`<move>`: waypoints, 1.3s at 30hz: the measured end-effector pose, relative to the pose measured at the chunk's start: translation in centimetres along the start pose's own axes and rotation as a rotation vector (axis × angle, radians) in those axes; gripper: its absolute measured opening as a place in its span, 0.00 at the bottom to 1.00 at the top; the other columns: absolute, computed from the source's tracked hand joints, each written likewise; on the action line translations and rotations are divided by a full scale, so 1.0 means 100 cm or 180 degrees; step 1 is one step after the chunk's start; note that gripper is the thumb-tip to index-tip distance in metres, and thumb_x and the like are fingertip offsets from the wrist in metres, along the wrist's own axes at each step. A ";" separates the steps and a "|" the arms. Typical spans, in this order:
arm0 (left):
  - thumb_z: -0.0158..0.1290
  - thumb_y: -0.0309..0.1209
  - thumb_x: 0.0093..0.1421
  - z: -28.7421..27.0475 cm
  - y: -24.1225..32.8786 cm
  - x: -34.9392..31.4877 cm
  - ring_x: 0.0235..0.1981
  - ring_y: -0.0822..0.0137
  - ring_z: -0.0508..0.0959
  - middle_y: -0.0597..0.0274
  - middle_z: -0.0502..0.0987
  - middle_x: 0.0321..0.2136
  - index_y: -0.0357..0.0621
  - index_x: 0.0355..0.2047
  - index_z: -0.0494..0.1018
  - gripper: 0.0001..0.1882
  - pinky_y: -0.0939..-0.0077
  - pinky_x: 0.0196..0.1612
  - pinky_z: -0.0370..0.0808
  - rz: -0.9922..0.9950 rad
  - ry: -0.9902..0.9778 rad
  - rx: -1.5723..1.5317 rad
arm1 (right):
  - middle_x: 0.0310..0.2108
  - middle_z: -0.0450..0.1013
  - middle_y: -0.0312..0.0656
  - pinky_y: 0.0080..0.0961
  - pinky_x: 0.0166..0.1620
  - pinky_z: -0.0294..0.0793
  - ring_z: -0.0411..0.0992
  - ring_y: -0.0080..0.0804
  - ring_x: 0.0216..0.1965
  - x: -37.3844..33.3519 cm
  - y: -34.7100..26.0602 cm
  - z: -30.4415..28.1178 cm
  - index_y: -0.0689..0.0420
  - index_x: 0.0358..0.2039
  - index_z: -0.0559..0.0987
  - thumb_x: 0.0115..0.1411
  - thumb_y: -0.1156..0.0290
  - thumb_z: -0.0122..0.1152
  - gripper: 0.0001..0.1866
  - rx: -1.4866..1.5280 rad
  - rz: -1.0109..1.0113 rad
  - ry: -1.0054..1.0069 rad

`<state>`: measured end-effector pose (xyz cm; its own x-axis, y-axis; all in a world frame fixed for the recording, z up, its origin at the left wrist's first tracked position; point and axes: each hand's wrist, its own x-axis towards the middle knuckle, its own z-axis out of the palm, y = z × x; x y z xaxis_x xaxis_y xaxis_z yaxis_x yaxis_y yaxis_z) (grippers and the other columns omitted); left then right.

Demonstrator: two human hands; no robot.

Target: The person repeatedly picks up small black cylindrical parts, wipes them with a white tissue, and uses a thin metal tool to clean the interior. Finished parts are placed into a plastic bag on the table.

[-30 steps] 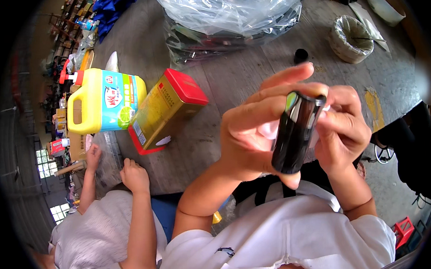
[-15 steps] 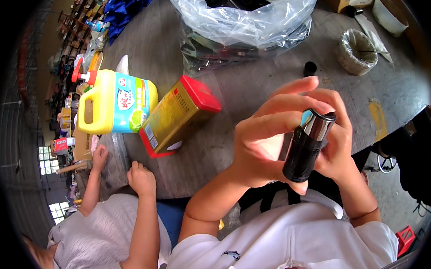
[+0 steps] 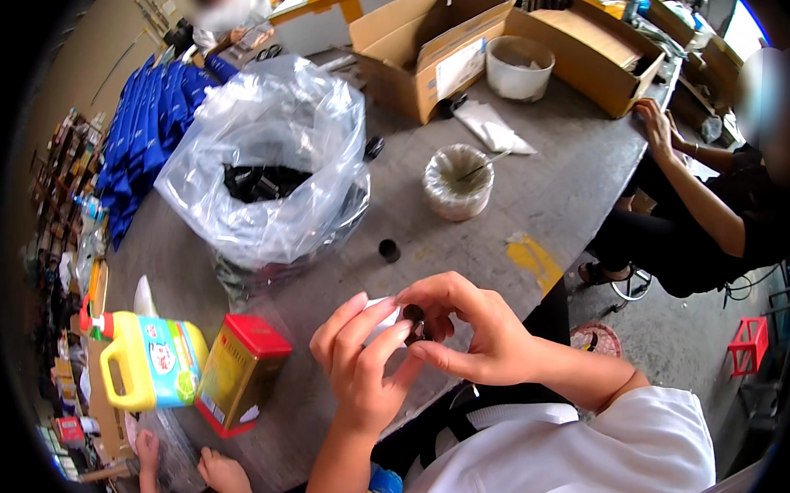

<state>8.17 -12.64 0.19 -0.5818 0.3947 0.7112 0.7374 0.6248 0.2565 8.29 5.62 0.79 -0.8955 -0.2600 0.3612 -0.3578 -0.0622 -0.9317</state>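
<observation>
Fingers [image 3: 376, 350] of the left hand [image 3: 362, 388] and right hand [image 3: 494, 341] are gripping a small black piece [image 3: 418, 327] over the near tabletop [image 3: 465, 258].

We see bright, soft light on the table [image 3: 465, 250]. White shine dots the clear plastic bag [image 3: 238, 218]. Far right of the bag, a person's head [image 3: 763, 95] is smudged. Far left of it, the piled clutter [image 3: 63, 175] looks darker and squashed near the picture's black edge.
</observation>
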 end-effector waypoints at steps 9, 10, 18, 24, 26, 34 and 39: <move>0.61 0.35 0.55 0.003 -0.010 0.000 0.54 0.47 0.67 0.50 0.70 0.52 0.41 0.48 0.66 0.24 0.53 0.57 0.62 -0.0405 -0.0100 -0.0067 | 0.37 0.77 0.37 0.20 0.35 0.75 0.74 0.20 0.31 0.082 -0.020 -0.161 0.58 0.45 0.75 0.48 0.78 0.70 0.22 -0.2036 -0.1105 0.2093; 0.60 0.35 0.55 0.003 -0.011 0.000 0.54 0.47 0.67 0.50 0.71 0.51 0.41 0.47 0.67 0.22 0.53 0.57 0.62 -0.0393 -0.0138 -0.0033 | 0.37 0.78 0.38 0.20 0.35 0.75 0.75 0.21 0.30 0.099 -0.023 -0.191 0.58 0.45 0.75 0.49 0.76 0.70 0.22 -0.2314 -0.0951 0.2317; 0.56 0.25 0.53 0.008 -0.033 -0.003 0.48 0.50 0.70 0.55 0.74 0.43 0.44 0.33 0.75 0.06 0.55 0.52 0.66 -0.0577 0.0103 0.0297 | 0.28 0.77 0.42 0.20 0.28 0.77 0.76 0.23 0.24 0.225 0.043 -0.423 0.64 0.41 0.75 0.51 0.72 0.70 0.18 -0.2565 -0.0150 0.2416; 0.55 0.19 0.50 0.002 -0.035 0.016 0.41 0.54 0.74 0.59 0.77 0.35 0.45 0.27 0.78 0.07 0.61 0.47 0.70 -0.0684 0.0231 0.0460 | 0.26 0.76 0.42 0.24 0.30 0.78 0.78 0.28 0.25 0.267 0.093 -0.457 0.64 0.37 0.76 0.46 0.73 0.72 0.18 -0.2771 0.0583 0.2237; 0.55 0.18 0.50 0.003 -0.039 0.014 0.41 0.54 0.74 0.59 0.77 0.35 0.45 0.26 0.78 0.07 0.61 0.47 0.70 -0.0693 0.0197 0.0529 | 0.28 0.78 0.44 0.25 0.32 0.78 0.79 0.29 0.25 0.275 0.102 -0.460 0.63 0.37 0.77 0.45 0.73 0.72 0.18 -0.2870 0.0705 0.2153; 0.55 0.17 0.49 0.010 -0.044 0.015 0.41 0.55 0.74 0.60 0.77 0.34 0.46 0.26 0.78 0.08 0.62 0.47 0.70 -0.0819 0.0055 0.0442 | 0.29 0.79 0.44 0.24 0.34 0.79 0.78 0.29 0.27 0.283 0.109 -0.463 0.65 0.41 0.75 0.46 0.78 0.65 0.19 -0.3578 0.0794 0.1996; 0.56 0.19 0.51 0.006 -0.043 0.016 0.41 0.56 0.74 0.60 0.77 0.35 0.46 0.27 0.77 0.07 0.63 0.47 0.70 -0.0798 0.0016 0.0437 | 0.28 0.79 0.46 0.25 0.35 0.79 0.79 0.30 0.27 0.278 0.096 -0.455 0.65 0.40 0.75 0.46 0.76 0.64 0.18 -0.3112 0.1059 0.2141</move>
<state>3.86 -14.29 -0.20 -0.7381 0.2134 0.6400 0.5173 0.7880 0.3338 -32.12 41.66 3.58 -0.8354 0.4405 0.3287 0.1249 0.7346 -0.6669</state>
